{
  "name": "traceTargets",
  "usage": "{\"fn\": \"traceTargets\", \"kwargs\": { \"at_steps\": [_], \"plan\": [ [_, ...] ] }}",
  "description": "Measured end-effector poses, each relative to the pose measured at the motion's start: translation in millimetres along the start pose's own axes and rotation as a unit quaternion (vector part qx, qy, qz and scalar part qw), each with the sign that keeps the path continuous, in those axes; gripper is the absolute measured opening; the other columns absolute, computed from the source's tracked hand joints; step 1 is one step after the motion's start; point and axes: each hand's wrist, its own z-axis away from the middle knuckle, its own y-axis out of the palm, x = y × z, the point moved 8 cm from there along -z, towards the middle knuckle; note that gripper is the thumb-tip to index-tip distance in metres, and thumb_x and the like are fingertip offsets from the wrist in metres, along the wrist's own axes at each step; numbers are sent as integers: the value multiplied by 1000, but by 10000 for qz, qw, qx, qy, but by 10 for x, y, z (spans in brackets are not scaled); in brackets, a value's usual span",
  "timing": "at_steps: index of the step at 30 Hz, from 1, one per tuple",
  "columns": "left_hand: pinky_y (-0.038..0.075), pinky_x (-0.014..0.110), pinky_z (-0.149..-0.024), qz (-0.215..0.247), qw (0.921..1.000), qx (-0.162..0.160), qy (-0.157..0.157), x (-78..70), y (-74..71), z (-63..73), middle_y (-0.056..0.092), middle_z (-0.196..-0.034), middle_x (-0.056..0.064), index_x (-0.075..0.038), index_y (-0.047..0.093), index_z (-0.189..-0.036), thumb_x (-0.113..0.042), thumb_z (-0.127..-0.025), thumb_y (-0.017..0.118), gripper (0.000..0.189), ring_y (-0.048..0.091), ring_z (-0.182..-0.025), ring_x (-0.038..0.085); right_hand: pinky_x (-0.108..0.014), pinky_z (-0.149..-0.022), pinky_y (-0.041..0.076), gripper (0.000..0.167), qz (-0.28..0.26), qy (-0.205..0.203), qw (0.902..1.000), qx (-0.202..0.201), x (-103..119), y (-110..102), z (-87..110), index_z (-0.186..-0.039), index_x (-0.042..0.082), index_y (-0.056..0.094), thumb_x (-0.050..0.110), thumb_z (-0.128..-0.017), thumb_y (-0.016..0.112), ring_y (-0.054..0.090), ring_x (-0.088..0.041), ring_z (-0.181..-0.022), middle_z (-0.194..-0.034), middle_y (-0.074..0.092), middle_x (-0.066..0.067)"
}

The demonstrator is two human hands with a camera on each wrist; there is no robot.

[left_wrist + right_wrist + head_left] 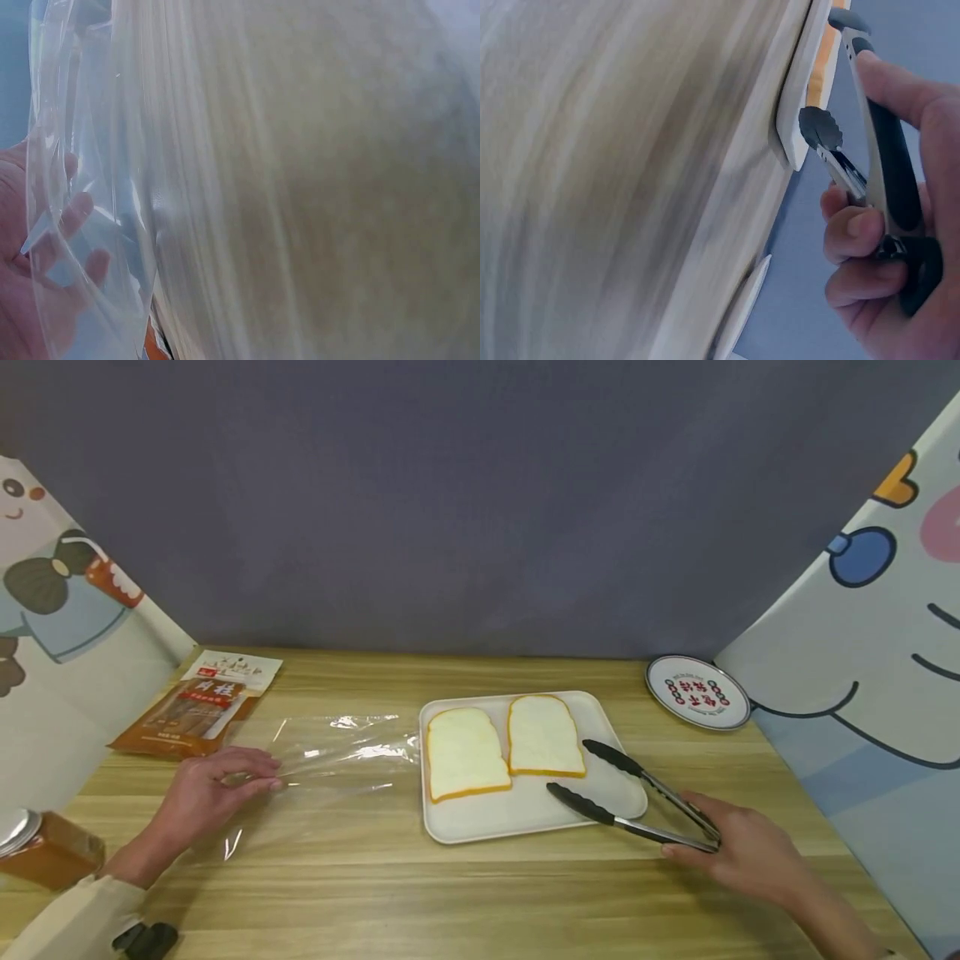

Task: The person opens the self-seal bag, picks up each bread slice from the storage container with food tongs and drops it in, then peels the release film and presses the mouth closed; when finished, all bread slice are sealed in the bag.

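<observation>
My left hand (pixel 217 789) pinches the left edge of a clear plastic bag (pixel 341 752) between thumb and fingers. In the left wrist view, the fingers (pixel 76 214) show through the bag's loose film. My right hand (pixel 750 852) grips a pair of metal tongs (pixel 667 814) with black scalloped tips, their arms spread apart. Those tips hang over the right part of a white tray (pixel 517 814). Two bread slices (pixel 467 753) with yellow-brown crusts lie side by side on it, the right slice (pixel 545 737) nearest the tongs.
A brown-and-white packet (pixel 197 706) lies at the back left, with a lidded jar (pixel 52 847) of orange-brown contents nearer me. At the back right sits a small round plate (pixel 697 693) with red print. A dark partition (pixel 465 527) stands behind the table.
</observation>
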Motion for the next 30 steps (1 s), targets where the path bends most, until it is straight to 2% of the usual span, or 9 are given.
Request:
{"fn": "traceTargets", "kwargs": {
  "at_steps": [4,8,11,15,18,24,30],
  "plan": [
    [45,7,-72,-61,10000,25,27,-18,0,-9,71,-84,-3,-14,75,-81,1,-51,88,35,60,-89,-4,-51,-65,51,68,170,-184,9994,-250,11,-7,-16,-117,5,63,52,-70,79,65,-33,-87,-105,67,-14],
    [45,7,-72,-19,10000,23,49,-28,-1,-12,71,-83,-2,-14,75,-80,2,-51,88,35,61,-89,-3,-43,-53,49,61,277,-385,9975,-523,34,-53,-32,-112,10,66,48,-68,82,64,-24,-72,-95,69,-8],
    [44,6,-72,9,10000,28,58,-22,-2,-11,71,-83,-1,-14,74,-79,3,-52,88,35,61,-89,-2,-38,-47,43,59,276,-363,9979,-468,34,-55,-38,-112,12,66,48,-68,82,58,-17,-65,-90,69,-5],
    [45,6,-72,5,10000,50,67,-19,-2,-13,71,-83,-2,-14,74,-79,3,-52,87,35,60,-90,-4,-36,-47,42,56,216,-337,9980,-487,34,-60,-29,-111,11,67,45,-68,82,55,-13,-64,-90,69,-5],
    [45,7,-71,43,9999,12,100,-22,-2,-17,71,-83,-1,-14,74,-79,4,-51,87,35,61,-89,-3,-37,-48,43,56,244,-452,9964,-668,40,-82,-9,-109,8,69,42,-67,84,59,-16,-65,-92,70,-8],
    [45,7,-72,19,9999,0,136,-28,5,-25,71,-83,-4,-14,74,-78,2,-51,88,35,60,-89,-4,-47,-55,51,58,500,-804,9905,-994,38,-147,26,-108,5,69,39,-64,86,67,-32,-75,-94,70,-12],
    [45,7,-73,74,9997,-69,240,-45,1,-18,71,-84,-3,-13,74,-77,5,-49,87,36,61,-88,-3,-48,-57,52,58,447,-954,9881,-1117,-15,-194,53,-108,6,70,39,-63,86,67,-32,-76,-92,71,-11]
  ]
}}
